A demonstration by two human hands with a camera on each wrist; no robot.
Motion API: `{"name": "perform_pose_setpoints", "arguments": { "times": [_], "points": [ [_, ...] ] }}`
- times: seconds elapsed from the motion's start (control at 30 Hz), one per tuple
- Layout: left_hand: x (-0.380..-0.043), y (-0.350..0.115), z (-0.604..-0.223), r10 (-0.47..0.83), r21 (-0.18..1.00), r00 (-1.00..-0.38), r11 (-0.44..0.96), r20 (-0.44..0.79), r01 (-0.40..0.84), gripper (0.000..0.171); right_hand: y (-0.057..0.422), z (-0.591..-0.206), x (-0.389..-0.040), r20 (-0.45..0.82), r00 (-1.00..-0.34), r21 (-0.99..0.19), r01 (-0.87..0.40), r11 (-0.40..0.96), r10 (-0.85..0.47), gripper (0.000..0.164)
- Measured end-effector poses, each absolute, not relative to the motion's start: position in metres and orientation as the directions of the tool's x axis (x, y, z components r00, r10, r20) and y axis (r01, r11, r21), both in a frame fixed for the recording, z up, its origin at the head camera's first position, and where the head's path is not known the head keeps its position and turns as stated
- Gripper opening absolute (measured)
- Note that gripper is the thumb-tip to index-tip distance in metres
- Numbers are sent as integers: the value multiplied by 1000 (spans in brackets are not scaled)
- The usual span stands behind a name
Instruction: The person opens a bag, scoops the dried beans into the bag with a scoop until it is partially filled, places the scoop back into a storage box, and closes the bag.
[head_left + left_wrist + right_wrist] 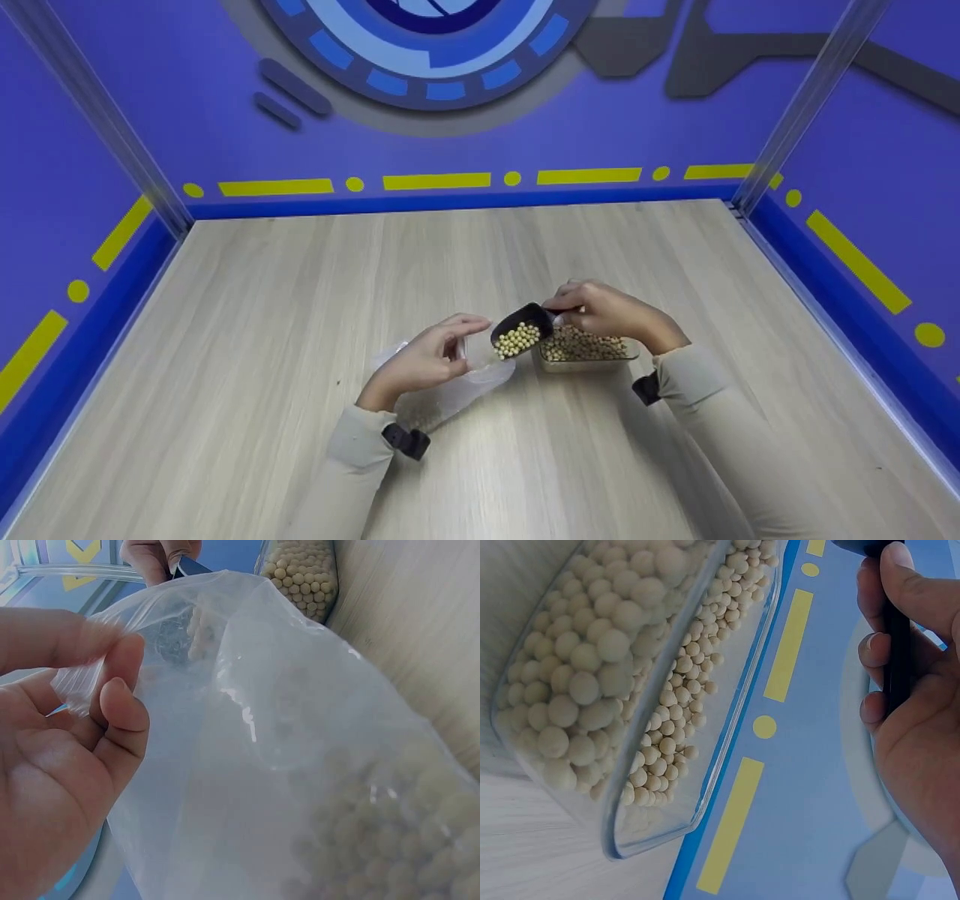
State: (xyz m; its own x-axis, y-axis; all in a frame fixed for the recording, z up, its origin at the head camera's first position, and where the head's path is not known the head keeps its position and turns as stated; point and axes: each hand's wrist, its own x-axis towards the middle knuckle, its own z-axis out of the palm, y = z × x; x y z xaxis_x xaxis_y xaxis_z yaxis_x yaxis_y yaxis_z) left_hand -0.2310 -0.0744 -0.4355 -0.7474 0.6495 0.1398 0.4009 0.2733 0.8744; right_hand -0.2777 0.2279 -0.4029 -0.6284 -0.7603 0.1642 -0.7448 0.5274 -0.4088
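My right hand (604,309) grips the handle of a black scoop (535,315), which carries round beige beans (516,340). The scoop is tilted, its lip at the mouth of a clear plastic bag (469,390). With thumb and fingers my left hand (424,360) pinches the bag's edge, clearly seen in the left wrist view, where the bag (225,787) has beans (382,847) in its lower part. Below my right hand stands a clear rectangular container (585,367) holding many more beans (585,667); the right wrist view shows its rim up close.
A wood-grain table (262,315) carries everything. Blue-purple panels (480,142) with yellow marks enclose its back and sides, with metal posts (97,112) at the corners. A tiny dark speck (338,382) lies left of the bag.
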Motion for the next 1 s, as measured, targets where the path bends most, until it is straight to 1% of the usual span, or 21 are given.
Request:
{"name": "perform_pose_setpoints", "arguments": {
  "times": [0.47, 0.77, 1.0],
  "points": [
    [-230, -75, -434, 656, 878, -744, 272, 131, 395, 61, 227, -399, -277, 142, -634, -387, -743, 546, -761, 28],
    [-230, -74, -435, 652, 878, -747, 274, 131, 393, 61, 226, -397, -277, 110, -655, -398, -718, 571, -747, 28],
    [-230, -74, -437, 650, 876, -749, 280, 128, 393, 60, 227, -398, -276, 123, -645, -388, -731, 562, -754, 27]
  ]
}}
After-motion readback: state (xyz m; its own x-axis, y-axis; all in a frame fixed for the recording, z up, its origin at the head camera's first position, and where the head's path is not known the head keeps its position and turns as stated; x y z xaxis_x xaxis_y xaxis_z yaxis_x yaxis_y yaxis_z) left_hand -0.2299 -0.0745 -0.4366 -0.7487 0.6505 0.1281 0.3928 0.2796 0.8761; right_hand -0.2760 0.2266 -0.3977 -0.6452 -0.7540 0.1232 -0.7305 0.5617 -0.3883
